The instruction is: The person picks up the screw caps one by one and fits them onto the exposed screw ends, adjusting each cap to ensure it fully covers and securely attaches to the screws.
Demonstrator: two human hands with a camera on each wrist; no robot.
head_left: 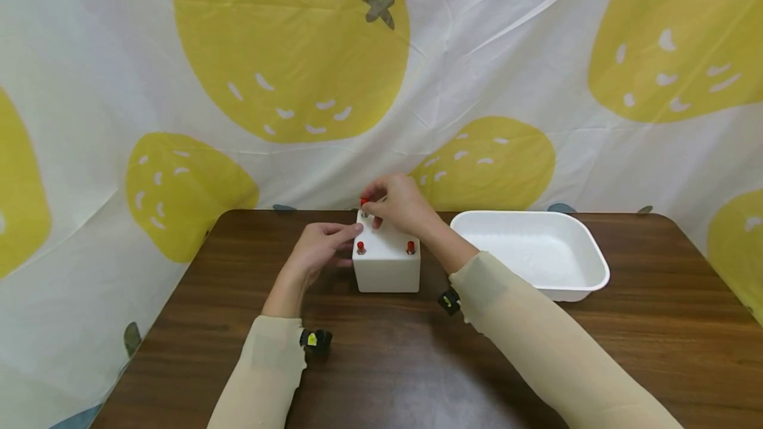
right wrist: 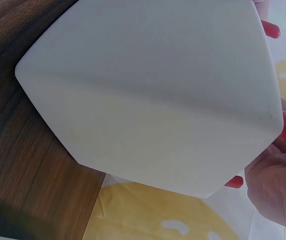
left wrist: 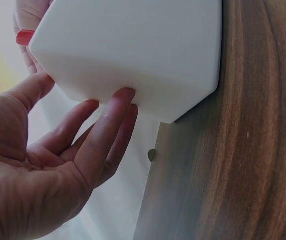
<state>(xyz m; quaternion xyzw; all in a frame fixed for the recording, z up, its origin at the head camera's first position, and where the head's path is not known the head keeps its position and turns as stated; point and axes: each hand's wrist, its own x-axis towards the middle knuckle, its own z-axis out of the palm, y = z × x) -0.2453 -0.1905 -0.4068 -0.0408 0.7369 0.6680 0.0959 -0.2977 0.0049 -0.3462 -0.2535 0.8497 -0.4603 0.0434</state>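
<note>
A white box [head_left: 387, 275] with red-capped toggle switches on its top stands on the table. Two of them, a near left switch [head_left: 360, 247] and a near right switch [head_left: 410, 247], show at the near corners. My left hand [head_left: 320, 245] rests against the box's left side. Its thumb lies at the top edge, and the fingertips [left wrist: 125, 95] touch the side wall. My right hand [head_left: 401, 204] reaches over the box and pinches the far left toggle switch [head_left: 363, 202] by its red cap. From the right wrist, another red-capped switch [right wrist: 233, 181] shows past the box's edge.
To the right of the box sits a white rectangular tub [head_left: 587, 283], close to the right forearm. The brown wooden table [head_left: 381, 363] ends just behind the box, where a cloth [head_left: 441, 85] with yellow fruit shapes hangs.
</note>
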